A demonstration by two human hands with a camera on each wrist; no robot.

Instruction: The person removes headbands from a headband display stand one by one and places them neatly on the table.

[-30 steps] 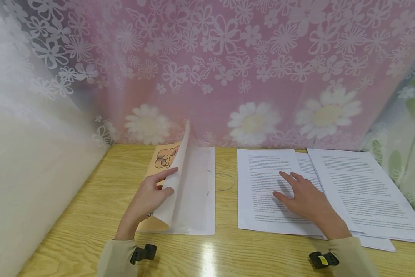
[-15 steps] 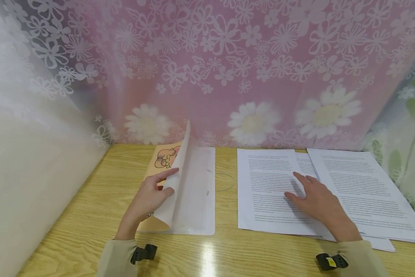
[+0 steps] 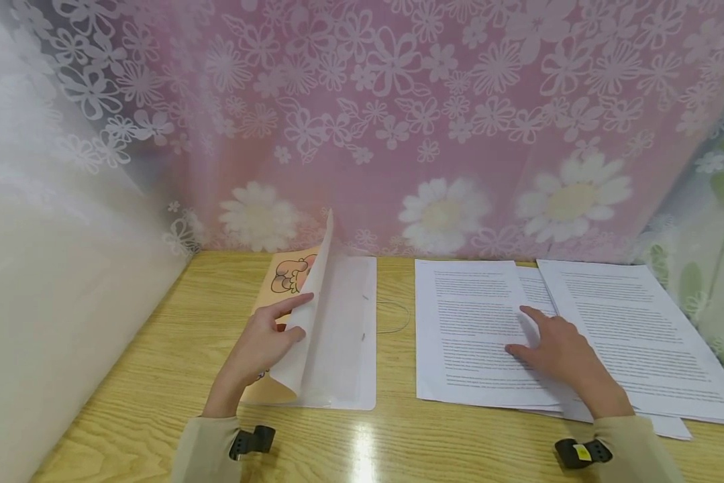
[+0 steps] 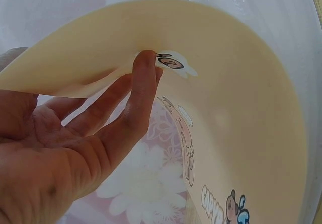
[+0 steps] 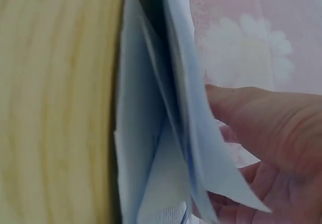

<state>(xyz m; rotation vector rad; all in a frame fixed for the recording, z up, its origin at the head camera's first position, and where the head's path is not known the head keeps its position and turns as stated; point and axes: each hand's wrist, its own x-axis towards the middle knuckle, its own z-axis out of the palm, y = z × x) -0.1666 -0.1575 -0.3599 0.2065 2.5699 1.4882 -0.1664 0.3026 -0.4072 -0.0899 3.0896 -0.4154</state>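
Note:
My left hand [image 3: 265, 339] grips the lifted cover [image 3: 307, 335] of a folder, index finger and thumb on its pale inner face. In the left wrist view, the other fingers [image 4: 143, 78] bend behind the cover's orange outer side with cartoon animals. The folder's white inside [image 3: 340, 335] lies spread on the table. My right hand [image 3: 561, 349] holds the right edge of a stack of printed sheets [image 3: 470, 322]. Its thumb lies on top; the other fingers are mostly hidden. Sheet corners [image 5: 221, 168] curl up against it in the right wrist view.
A second stack of printed sheets [image 3: 627, 335] lies at the right, overlapping more paper. A thin loop [image 3: 408, 315] protrudes from the folder's right edge. The wooden table [image 3: 392, 436] ends at a pink flowered curtain [image 3: 362, 174]; a whitish sheet [image 3: 72, 268] hangs at the left.
My right hand has moved right and slightly nearer, from over the printed page to the stack's right edge. My left hand still keeps the folder cover raised.

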